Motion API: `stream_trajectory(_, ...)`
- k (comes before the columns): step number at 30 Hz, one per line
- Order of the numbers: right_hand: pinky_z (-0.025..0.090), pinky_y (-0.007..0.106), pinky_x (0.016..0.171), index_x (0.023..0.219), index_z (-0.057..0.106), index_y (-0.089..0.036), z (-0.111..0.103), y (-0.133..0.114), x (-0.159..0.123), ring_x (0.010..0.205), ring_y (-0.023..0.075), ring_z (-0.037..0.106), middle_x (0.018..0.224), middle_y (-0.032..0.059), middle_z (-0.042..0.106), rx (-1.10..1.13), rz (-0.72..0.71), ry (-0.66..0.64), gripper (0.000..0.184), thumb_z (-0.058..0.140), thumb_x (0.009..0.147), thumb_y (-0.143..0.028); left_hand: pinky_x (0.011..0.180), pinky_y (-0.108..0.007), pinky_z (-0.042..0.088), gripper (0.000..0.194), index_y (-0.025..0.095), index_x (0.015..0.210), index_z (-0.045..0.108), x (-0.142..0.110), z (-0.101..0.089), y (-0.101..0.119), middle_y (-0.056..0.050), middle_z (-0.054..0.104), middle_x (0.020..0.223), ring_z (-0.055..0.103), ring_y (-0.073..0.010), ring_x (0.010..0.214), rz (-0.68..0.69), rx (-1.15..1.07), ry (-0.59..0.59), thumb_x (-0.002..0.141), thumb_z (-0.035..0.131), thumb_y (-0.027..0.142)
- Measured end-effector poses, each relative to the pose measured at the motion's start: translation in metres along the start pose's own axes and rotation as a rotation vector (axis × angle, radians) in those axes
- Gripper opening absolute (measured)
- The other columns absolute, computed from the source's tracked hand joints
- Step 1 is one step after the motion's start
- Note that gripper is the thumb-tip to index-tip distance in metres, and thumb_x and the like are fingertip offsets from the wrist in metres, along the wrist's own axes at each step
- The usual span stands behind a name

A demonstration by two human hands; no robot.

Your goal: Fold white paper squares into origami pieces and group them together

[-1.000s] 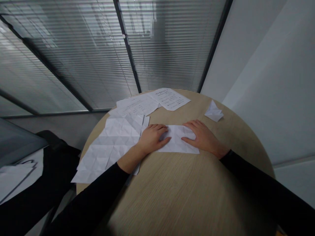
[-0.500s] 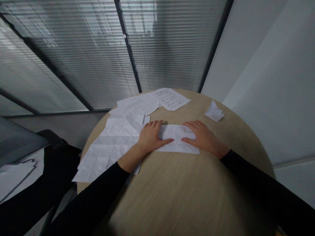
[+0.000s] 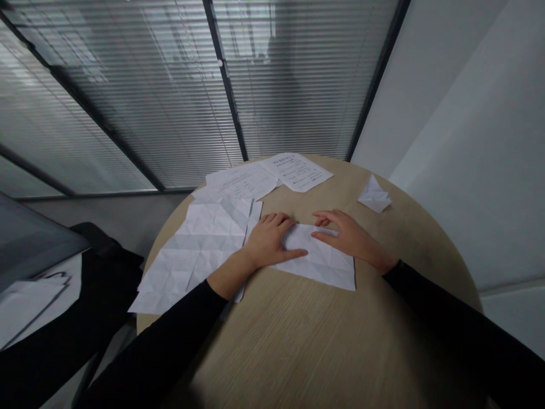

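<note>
Under the left hand (image 3: 268,241), folded paper (image 3: 321,264), long axis crosswise.

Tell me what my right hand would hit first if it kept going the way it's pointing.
Probably your left hand. Your right hand points across the folded paper toward it, though it's hard to tell from this view whether the fingertips are touching the paper or just above it.

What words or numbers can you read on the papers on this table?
None can be read.
The far printed sheet has a heading and lines of text, but they are too small and blurred to read.
The printed sheet beside it also has lines too small to read.
The creased paper sheet shows no print.
</note>
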State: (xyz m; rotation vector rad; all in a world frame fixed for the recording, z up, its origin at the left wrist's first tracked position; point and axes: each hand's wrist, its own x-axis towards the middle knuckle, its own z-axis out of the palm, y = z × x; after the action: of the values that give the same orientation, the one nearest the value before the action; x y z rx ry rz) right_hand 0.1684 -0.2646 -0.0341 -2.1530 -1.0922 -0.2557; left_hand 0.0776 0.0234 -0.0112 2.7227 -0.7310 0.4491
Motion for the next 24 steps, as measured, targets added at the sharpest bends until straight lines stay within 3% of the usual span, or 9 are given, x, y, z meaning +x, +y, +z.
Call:
stream_trajectory(5,0.065,0.045,0.089,0.139,0.077,-0.029,0.009,-0.005,0.002,0.086,0.0244,0.074,0.100,0.0040,0.081,0.079,0.114,-0.053,0.038,0.081,0.101,-0.034,0.119,-0.061,0.055,0.089,0.023,0.146,0.068,0.000,0.000,0.000,-0.017,0.074,0.142,0.072,-0.0394,0.130,-0.035,-0.022,0.036,0.091,0.076,0.092)
stream_trajectory(10,0.061,0.036,0.071,0.138,0.076,-0.029,0.007,0.001,-0.003,0.074,0.0204,0.067,0.090,-0.0002,0.076,0.267,0.239,-0.020,0.040,0.079,0.099,-0.037,0.110,-0.061,0.059,0.081,0.020,0.145,0.066,0.001,0.000,-0.005,-0.015,0.081,0.129,0.075,-0.0382,0.122,-0.222,-0.057,0.109,0.096,0.078,0.083)
stream_trajectory(13,0.063,0.037,0.072,0.134,0.078,-0.028,0.005,0.006,-0.003,0.075,0.0206,0.069,0.091,0.0006,0.076,0.289,0.262,0.031,0.037,0.077,0.100,-0.043,0.100,-0.055,0.063,0.070,0.020,0.138,0.069,0.001,-0.001,-0.008,-0.011,0.083,0.115,0.078,-0.0321,0.106,-0.286,-0.177,0.136,0.097,0.081,0.076)
stream_trajectory(17,0.064,0.038,0.072,0.125,0.082,-0.028,0.003,0.005,-0.002,0.079,0.0233,0.072,0.092,0.0034,0.077,0.255,0.268,0.144,0.032,0.077,0.101,-0.049,0.084,-0.041,0.064,0.038,0.023,0.127,0.075,0.001,-0.001,-0.010,-0.006,0.084,0.106,0.078,-0.0233,0.092,-0.287,-0.380,0.156,0.107,0.073,0.055)
stream_trajectory(20,0.064,0.039,0.071,0.120,0.083,-0.029,0.001,-0.002,-0.002,0.078,0.0243,0.072,0.090,0.0039,0.077,0.219,0.254,0.168,0.029,0.076,0.101,-0.051,0.093,-0.044,0.064,0.028,0.024,0.125,0.078,0.000,-0.002,-0.009,-0.007,0.084,0.112,0.079,-0.0244,0.102,-0.243,-0.361,0.239,0.111,0.068,0.046)
stream_trajectory(24,0.065,0.046,0.085,0.111,0.080,-0.029,-0.005,-0.018,0.001,0.088,0.0280,0.073,0.096,0.0068,0.077,0.131,0.160,0.216,0.020,0.075,0.105,-0.047,0.101,-0.049,0.060,0.027,0.024,0.123,0.079,0.001,-0.008,-0.004,-0.008,0.085,0.113,0.079,-0.0259,0.106,-0.113,-0.185,0.259,0.116,0.062,0.044)
